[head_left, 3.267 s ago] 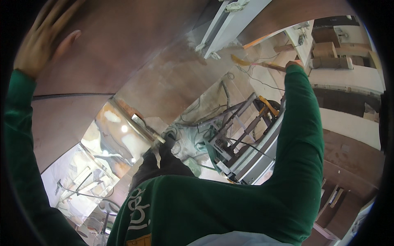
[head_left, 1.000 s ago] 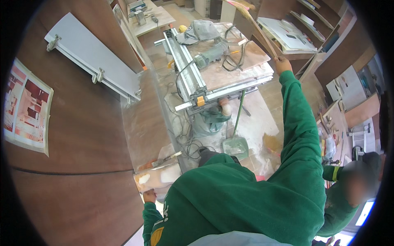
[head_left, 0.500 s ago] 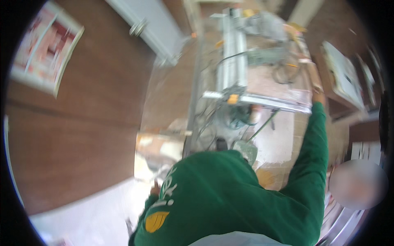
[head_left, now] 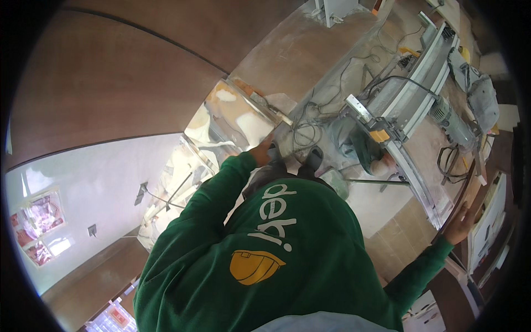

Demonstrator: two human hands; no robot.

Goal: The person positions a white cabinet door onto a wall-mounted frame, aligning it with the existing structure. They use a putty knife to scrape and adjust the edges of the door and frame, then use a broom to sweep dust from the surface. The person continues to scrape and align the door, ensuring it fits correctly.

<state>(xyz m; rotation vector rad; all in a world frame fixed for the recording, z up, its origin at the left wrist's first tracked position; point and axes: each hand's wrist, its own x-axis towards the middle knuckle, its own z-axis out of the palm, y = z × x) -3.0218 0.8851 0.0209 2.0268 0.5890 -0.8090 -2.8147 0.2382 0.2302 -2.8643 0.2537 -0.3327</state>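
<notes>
My left hand is at waist height beside the corner of a glossy marble-patterned slab. Its fingers point away from me; their grip is too small to make out. On the right, my right hand reaches out with fingers stretched, close to a narrow wooden strip at the workbench's end. Nothing shows in its grasp. Beyond it, a grey-green corded power tool lies on the bench, beside a long metal guide rail with an orange block at its corner.
Cables lie coiled on the dusty floor near my feet. A green bar sticks out below the bench. Flat panels lean at the right. Tall brown panels stand at the left, with more patterned slabs below them.
My view has turned, so the bench now sits farther right and tilted. My left hand has come up beside the slab. My right hand appears lower and nearer to me along the bench side.
</notes>
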